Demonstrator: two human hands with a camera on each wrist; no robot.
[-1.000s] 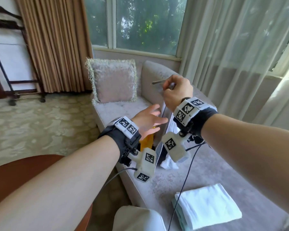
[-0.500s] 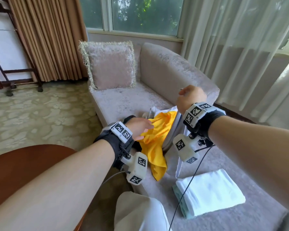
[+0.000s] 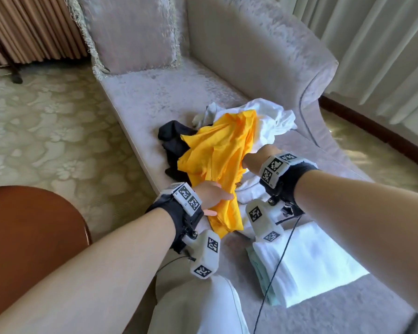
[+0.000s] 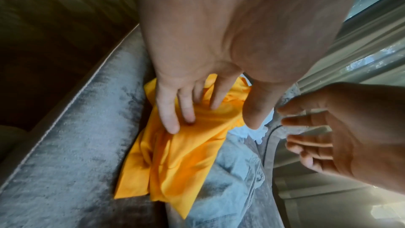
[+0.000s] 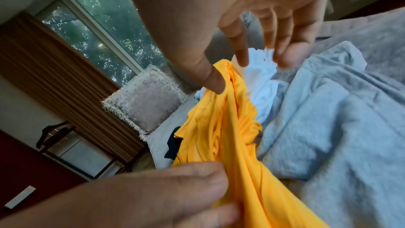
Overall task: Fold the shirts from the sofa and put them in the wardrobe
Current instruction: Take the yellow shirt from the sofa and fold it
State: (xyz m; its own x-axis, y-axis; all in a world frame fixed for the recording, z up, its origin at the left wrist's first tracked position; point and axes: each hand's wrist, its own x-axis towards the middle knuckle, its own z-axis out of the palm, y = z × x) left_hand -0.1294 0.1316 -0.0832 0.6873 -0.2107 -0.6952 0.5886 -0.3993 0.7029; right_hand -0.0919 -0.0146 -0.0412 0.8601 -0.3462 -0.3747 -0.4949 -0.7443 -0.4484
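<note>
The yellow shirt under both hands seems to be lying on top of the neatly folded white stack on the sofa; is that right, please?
Not quite: in the head view the yellow shirt lies on a crumpled white garment, while the folded white stack sits apart, nearer the person.

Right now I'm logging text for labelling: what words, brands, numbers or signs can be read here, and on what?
No readable text.
Left wrist band: black-and-white square code patterns, not words; tiny marks beside them too small to read.
Right wrist band: the same.
Yellow shirt: no print shows.
</note>
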